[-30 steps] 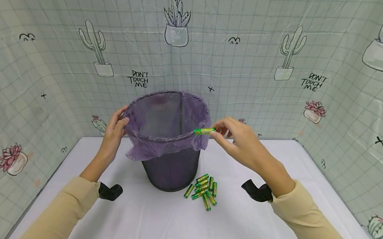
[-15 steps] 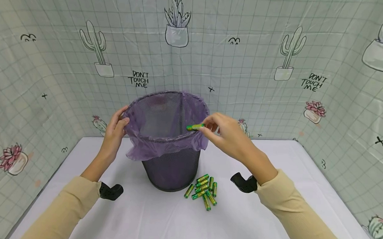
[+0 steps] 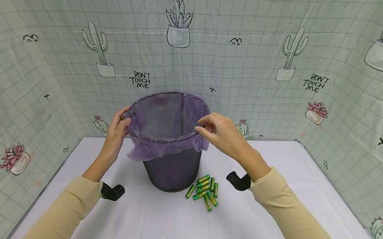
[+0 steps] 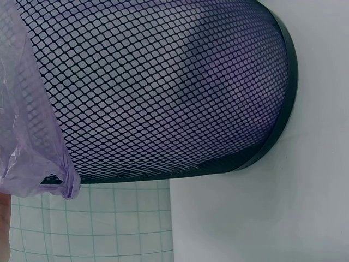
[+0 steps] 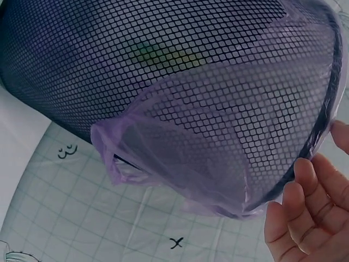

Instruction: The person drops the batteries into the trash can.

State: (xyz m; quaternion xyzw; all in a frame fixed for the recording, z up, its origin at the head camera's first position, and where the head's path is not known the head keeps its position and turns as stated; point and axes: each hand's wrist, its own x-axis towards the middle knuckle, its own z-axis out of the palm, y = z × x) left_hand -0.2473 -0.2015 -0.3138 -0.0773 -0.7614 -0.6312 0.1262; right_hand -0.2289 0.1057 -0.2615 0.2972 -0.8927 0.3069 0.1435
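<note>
A black mesh wastebasket [image 3: 172, 172] stands on the white table, lined with a purple plastic bag [image 3: 151, 148] folded over its rim. My left hand [image 3: 114, 135] holds the basket's left side at the rim, thumb toward the front. At the right rim is my right hand [image 3: 221, 133], thumb and fingers parted, nothing between them. In the right wrist view its fingers [image 5: 305, 213] are loosely bent close to the rim. A blurred green and yellow battery [image 5: 166, 57] shows through the mesh inside the basket. Several green batteries [image 3: 204, 188] lie in a pile right of its base.
The white-covered table [image 3: 140, 221] carries the basket and the pile. A grid-patterned curtain [image 3: 246, 64] with plant drawings encloses the back and sides. A black wrist mount [image 3: 238, 181] juts from the right sleeve, and another mount [image 3: 113, 191] from the left.
My right hand moved left to the rim with a battery and let it go; the battery dropped into the basket. The left hand stayed at the rim.
</note>
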